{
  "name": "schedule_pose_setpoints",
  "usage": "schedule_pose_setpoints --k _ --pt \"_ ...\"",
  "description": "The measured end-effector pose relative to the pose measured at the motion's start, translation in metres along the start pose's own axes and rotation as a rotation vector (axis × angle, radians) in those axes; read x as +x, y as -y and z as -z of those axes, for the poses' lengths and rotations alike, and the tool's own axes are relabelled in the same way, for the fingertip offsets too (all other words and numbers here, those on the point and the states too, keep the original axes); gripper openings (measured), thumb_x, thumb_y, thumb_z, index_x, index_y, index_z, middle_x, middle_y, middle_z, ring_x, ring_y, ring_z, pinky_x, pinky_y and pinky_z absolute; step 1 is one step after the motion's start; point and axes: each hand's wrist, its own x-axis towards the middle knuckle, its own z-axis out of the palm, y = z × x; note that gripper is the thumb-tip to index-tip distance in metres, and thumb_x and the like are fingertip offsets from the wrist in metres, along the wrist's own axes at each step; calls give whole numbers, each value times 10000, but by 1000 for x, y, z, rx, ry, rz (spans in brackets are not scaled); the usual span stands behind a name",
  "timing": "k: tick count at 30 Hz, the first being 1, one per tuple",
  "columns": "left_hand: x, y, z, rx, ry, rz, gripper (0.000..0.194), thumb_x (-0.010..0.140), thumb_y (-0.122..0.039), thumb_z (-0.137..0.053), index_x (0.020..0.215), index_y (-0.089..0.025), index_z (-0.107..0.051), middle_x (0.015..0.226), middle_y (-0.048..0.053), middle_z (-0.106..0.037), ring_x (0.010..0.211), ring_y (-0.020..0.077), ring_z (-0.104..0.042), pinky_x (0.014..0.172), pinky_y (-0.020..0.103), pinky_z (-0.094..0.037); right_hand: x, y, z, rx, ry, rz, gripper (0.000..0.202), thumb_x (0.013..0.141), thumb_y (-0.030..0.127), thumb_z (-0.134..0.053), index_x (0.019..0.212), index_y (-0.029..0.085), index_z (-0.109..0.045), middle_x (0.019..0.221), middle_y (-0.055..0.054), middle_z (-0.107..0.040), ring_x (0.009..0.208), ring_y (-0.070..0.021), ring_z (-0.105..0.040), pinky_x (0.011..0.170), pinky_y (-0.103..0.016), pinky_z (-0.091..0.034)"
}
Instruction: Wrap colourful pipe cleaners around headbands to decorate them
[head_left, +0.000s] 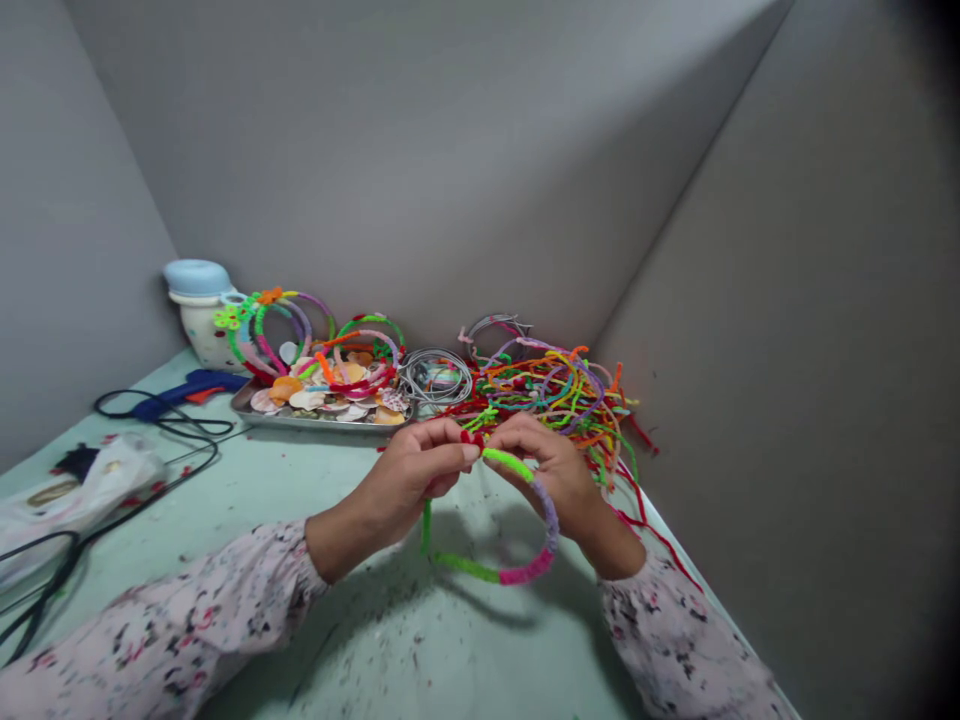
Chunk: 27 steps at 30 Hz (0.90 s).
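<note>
A ring wrapped in fuzzy pipe cleaner (553, 520), in green, lilac and pink sections, hangs between my hands above the table. My left hand (409, 468) is closed, thumb and forefinger pinching the ring's top beside a small red pipe cleaner piece (472, 440). My right hand (562, 475) is closed too, its fingers on the bright green section at the upper right of the ring. Part of the ring's left side is hidden behind my left hand. Behind my right hand lies a tangled heap of colourful pipe cleaners (577, 395).
A metal tray (322, 424) holds round pieces and several wrapped rings. Coiled grey wire (436, 376) lies beside it. At left are a lidded cup (206, 330), a blue tool (184, 393), a black cable (142, 508) and a plastic bag (112, 490). Grey walls enclose the table.
</note>
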Motion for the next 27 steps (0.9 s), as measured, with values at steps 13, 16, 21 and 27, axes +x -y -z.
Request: schedule_pose_setpoints --k 13,16,21,27 --pt "2 4 3 73 -37 -44 185 729 -272 -678 720 -148 -541 535 -69 -413 439 32 -266 426 195 -162 -4 -4 -18 331 174 -252 230 801 422 -622 757 197 -613 721 12 -552 698 -138 -492 676 -264 -385" --pt "3 3 4 71 -38 -62 187 729 -273 -682 734 -149 -542 535 -73 -396 443 32 -265 428 195 -164 -5 -3 -20 369 157 -269 243 792 437 -627 759 197 -620 715 14 -552 687 -133 -478 664 -260 -372" --pt "4 0 4 29 1 -51 174 739 -262 -684 764 -147 -556 564 -68 -410 449 26 -263 427 192 -158 -4 -6 -23 498 99 -364 253 763 448 -655 831 206 -636 712 17 -510 648 -118 -425 621 -254 -346" --pt "3 1 2 47 2 -26 183 729 -284 -688 800 -143 -595 539 -70 -381 446 34 -254 424 193 -163 -2 -10 -23 716 93 -497 288 647 429 -756 728 192 -614 626 32 -461 581 -103 -375 553 -243 -332"
